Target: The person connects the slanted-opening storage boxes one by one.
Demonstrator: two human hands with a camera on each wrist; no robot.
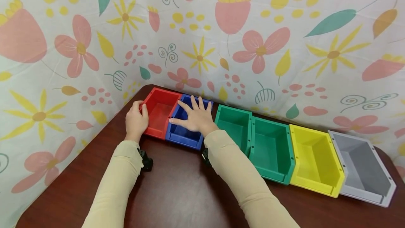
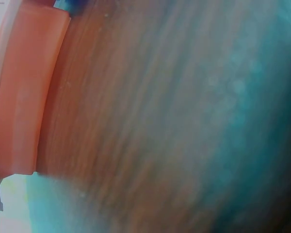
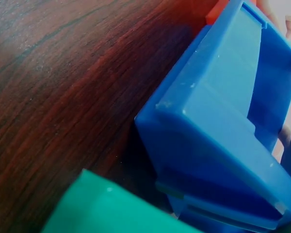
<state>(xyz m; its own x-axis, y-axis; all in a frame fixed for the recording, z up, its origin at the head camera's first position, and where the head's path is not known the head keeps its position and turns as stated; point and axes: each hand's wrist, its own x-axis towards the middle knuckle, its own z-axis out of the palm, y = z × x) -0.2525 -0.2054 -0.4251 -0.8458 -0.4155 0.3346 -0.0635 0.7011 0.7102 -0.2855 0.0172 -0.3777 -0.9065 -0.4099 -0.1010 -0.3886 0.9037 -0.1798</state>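
At the far left of the row, a red plastic storage bin (image 1: 158,114) stands against a blue storage bin (image 1: 184,137). My left hand (image 1: 136,119) holds the red bin's left wall, thumb and curled fingers at the rim. Over the blue bin my right hand (image 1: 197,116) is spread wide. Its thumb reaches the rim where the two bins meet, and its fingertips point toward the back edge. In the right wrist view the blue bin (image 3: 218,141) shows its sloped front and side, with fingertips at the right edge. The left wrist view catches the red bin's front (image 2: 26,92).
Right of the blue bin, past a narrow gap, stand two green bins (image 1: 272,176), a yellow bin (image 1: 313,186) and a grey bin (image 1: 360,193). All sit on a dark brown wooden table (image 1: 171,193). A flower-patterned cloth (image 1: 202,20) hangs behind and at the left.
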